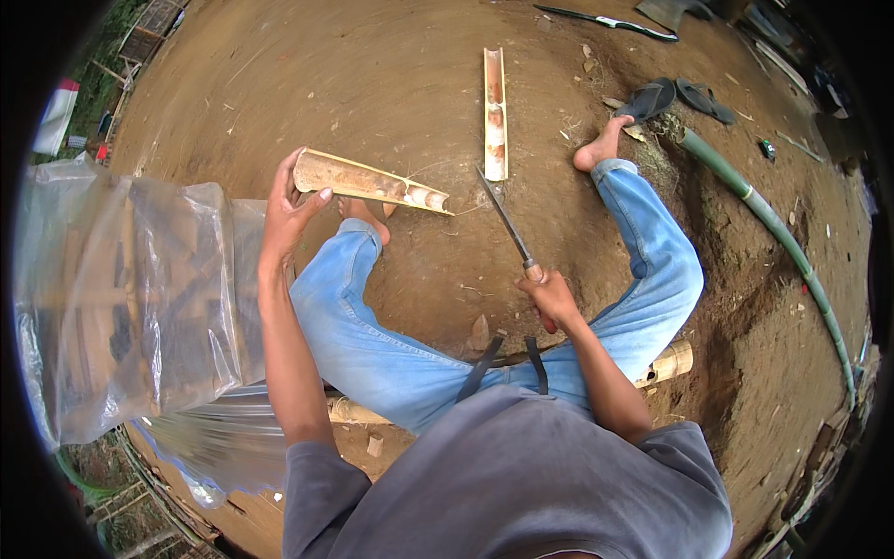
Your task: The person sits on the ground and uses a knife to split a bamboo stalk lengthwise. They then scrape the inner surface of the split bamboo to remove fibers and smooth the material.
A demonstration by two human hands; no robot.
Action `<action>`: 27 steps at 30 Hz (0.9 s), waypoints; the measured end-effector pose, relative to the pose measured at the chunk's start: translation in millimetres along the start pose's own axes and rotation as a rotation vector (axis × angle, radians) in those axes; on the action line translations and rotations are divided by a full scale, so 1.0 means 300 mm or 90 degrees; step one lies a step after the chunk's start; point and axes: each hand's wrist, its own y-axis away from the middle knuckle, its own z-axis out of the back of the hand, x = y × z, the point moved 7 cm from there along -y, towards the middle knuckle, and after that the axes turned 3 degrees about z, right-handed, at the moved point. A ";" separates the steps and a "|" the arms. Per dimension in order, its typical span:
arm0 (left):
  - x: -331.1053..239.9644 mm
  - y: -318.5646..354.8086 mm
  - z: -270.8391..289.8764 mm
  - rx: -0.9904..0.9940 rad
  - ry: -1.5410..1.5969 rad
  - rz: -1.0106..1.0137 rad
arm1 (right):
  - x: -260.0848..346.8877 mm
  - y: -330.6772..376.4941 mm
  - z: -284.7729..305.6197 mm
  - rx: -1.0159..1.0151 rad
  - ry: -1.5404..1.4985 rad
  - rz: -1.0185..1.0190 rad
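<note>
Left hand: While its thumb lies on the near rim and its fingers reach round the far side, the left hand (pixel 285 212) grasps a pale tan, trough-shaped half of split bamboo (pixel 358 181) by its wide left end.
Held bamboo half: raised in front of the left leg, hollow face showing — from the left hand it runs to the right and slightly toward the body, its narrow end pointing toward the knife; thin pale fibres stick out near that end.
Right hand: closed round the brown wooden handle of a long, straight, dark-bladed knife (pixel 507 221), the right hand (pixel 551 298) is between the knees, well apart from the held half.
Knife: slanting away and to the left, its tip near the second piece; whether they touch, I cannot tell.
Second bamboo half: another pale, narrow split length (pixel 494 114), hollow side up, lies beyond the right hand on the brown earthen ground (pixel 400 84).
Ground's right edge: a long green bamboo pole (pixel 782 221) curves along it.
Ground's left edge: a clear plastic sheet (pixel 177 279) covers part of it — just beside the left forearm.
</note>
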 end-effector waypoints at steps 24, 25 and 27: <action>0.083 0.317 -0.150 -0.091 0.057 0.055 | 0.255 0.132 -0.235 0.071 0.220 0.216; 0.083 0.350 -0.153 -0.102 0.049 0.057 | 0.291 0.145 -0.262 0.110 0.241 0.250; 0.098 0.407 -0.174 -0.122 0.048 0.048 | 0.242 0.098 -0.285 0.102 0.282 0.264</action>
